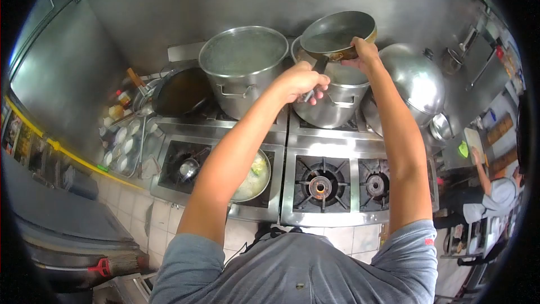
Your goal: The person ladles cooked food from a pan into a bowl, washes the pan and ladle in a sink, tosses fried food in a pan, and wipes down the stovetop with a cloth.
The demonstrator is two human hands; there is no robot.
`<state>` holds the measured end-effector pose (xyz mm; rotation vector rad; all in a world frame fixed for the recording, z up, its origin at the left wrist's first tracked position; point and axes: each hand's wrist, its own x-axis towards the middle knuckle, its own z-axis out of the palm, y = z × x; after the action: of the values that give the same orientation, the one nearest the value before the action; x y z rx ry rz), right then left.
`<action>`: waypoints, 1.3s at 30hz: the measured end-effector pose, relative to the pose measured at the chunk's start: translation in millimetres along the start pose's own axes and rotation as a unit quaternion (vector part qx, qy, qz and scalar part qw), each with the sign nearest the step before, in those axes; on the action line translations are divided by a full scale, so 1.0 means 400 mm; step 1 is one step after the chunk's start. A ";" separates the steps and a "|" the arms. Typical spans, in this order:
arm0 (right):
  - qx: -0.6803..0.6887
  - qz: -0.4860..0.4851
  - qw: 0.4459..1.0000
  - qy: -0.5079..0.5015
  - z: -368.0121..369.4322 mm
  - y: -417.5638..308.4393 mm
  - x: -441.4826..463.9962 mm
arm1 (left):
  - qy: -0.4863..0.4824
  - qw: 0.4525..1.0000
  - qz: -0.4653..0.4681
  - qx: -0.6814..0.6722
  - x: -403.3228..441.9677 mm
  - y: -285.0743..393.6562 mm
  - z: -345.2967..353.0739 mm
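A dark frying pan is held up over the right stockpot, tilted so that its inside shows. My left hand is closed around the pan's handle. At the pan's right side, my right hand grips the wall near the rim, thumb on the outside and fingers partly hidden below. The pan covers much of that stockpot's mouth. To the left stands another large stockpot with cloudy liquid inside. Below my left forearm, a pan with pale liquid and something green sits on a front burner.
Two bare burners lie at the front right. A domed metal lid covers a pot at the back right. A dark wok and a tray of white cups are at left. Another person works at far right.
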<state>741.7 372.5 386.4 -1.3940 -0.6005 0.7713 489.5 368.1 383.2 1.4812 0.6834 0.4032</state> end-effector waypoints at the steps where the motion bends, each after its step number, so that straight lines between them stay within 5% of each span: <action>1: -0.037 -0.007 0.999 0.019 -0.019 -0.006 -0.001 | 0.006 0.999 -0.016 0.043 0.023 -0.020 0.018; 3: -0.076 -0.017 0.996 0.035 -0.049 -0.016 -0.007 | 0.036 0.995 0.009 0.094 0.013 -0.022 0.086; 9: -0.313 -0.077 0.943 0.087 -0.097 -0.082 -0.036 | 0.062 0.994 0.038 -0.083 0.088 -0.125 0.242; 16: -0.558 -0.196 0.802 0.084 -0.042 -0.141 -0.011 | 0.073 0.951 0.037 -0.298 0.110 -0.143 0.353; 24: -0.579 -0.394 0.714 0.003 0.000 -0.115 -0.109 | -0.050 0.879 0.123 -0.457 0.121 -0.170 0.363; 28: -0.419 -0.493 0.761 -0.052 -0.166 -0.025 -0.422 | -0.088 0.809 0.140 -0.564 0.122 -0.180 0.328; 30: -0.352 -0.368 0.857 -0.082 -0.284 0.077 -0.608 | -0.163 0.776 0.154 -0.589 0.107 -0.187 0.297; 33: -0.304 -0.163 0.938 -0.029 -0.513 0.388 -0.825 | -0.165 0.790 0.146 -0.572 0.098 -0.173 0.271; 34: -0.283 -0.167 0.944 -0.013 -0.593 0.536 -0.891 | -0.163 0.804 0.142 -0.554 0.089 -0.164 0.262; 35: -0.151 -0.076 0.986 0.008 -0.628 0.645 -0.997 | -0.171 0.802 0.137 -0.555 0.070 -0.148 0.265; 39: 0.009 0.030 0.996 0.081 -0.436 0.677 -1.342 | -0.110 0.887 0.135 -0.428 -0.013 -0.126 0.306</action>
<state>506.1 -151.2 137.7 -1.4479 -0.4275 0.7009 555.9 267.2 329.0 0.7438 0.0626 0.6385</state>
